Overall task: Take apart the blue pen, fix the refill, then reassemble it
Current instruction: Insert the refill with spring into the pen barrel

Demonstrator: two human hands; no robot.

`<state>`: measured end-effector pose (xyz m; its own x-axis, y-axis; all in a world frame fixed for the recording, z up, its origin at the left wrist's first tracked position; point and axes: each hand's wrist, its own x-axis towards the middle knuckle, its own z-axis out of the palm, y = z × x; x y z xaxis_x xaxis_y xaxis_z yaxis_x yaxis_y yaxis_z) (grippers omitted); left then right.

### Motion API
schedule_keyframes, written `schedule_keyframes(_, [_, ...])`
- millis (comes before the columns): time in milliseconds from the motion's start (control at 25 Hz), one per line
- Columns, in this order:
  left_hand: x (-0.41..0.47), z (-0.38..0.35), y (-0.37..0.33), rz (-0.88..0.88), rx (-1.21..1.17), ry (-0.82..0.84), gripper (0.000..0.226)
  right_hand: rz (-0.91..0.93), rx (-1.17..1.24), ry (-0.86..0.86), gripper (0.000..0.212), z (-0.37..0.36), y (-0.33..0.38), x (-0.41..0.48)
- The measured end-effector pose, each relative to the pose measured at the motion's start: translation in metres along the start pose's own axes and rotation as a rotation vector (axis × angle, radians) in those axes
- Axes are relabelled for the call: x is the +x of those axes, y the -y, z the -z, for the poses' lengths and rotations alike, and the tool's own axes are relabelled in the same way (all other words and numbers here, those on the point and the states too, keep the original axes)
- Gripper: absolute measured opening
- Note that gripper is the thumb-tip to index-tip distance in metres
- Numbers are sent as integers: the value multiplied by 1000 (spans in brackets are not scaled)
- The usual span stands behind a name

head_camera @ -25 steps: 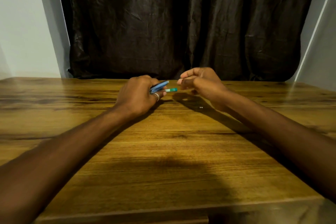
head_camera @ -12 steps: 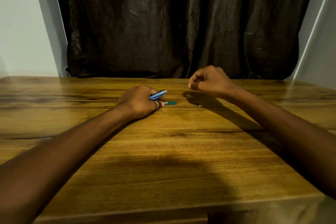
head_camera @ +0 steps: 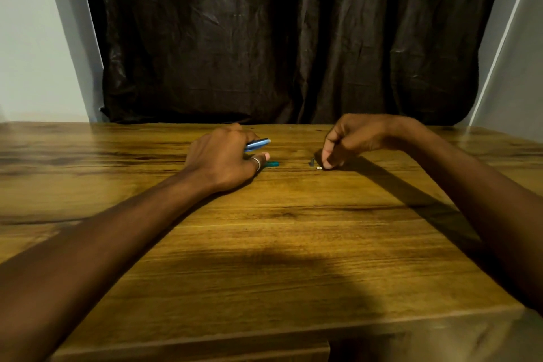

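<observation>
My left hand point(head_camera: 226, 160) rests on the wooden worktop point(head_camera: 264, 244), curled around the blue pen barrel point(head_camera: 258, 144), whose end pokes out to the right past my knuckles. A ring point(head_camera: 256, 162) sits on one finger of that hand. Just right of that finger, a short teal pen piece point(head_camera: 271, 164) lies flat on the wood; I cannot tell whether my finger touches it.

My right hand point(head_camera: 352, 138) is well to the right of the left one, wrist raised, fingers bunched and pointing down, so that the fingertips point(head_camera: 329, 164) are at the worktop. Right beside them lies a tiny pale part point(head_camera: 318, 168), and just to its left a small dark grey part point(head_camera: 312, 161) stands on the wood. I cannot tell whether my fingertips are pinching anything or only touching the surface.

Behind the far edge of the worktop hangs a dark creased curtain point(head_camera: 279, 38), with pale wall point(head_camera: 29, 38) on either side.
</observation>
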<state>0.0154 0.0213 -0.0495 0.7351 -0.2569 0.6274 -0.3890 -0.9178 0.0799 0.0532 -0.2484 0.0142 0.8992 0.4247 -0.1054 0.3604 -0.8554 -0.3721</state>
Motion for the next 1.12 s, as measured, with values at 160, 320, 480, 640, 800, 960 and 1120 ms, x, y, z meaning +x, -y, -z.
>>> schedule_keyframes(160, [0, 3, -2, 11, -6, 15, 49, 31, -2, -2, 16, -4, 1, 1])
schedule_keyframes(320, [-3, 3, -4, 17, -5, 52, 61, 49, 31, 2, 12, -10, 0, 7])
schedule_keyframes(480, [0, 10, -8, 3, -160, 100, 42, 55, 14, -44, 4, -9, 2, 12])
schedule_keyframes(640, [1, 12, -9, 8, -273, 135, 23, 152, 217, -211, 5, -4, 4, 12])
schedule_keyframes(800, [0, 11, -12, 39, -400, 178, 22, 307, 446, -289, 12, -8, 14, 11])
schedule_keyframes(960, [1, 11, -14, 63, -474, 163, 21, 378, 541, -281, 13, -15, 23, 12])
schedule_keyframes(1120, [1, 10, -14, 60, -490, 153, 20, 390, 529, -263, 14, -21, 27, 13])
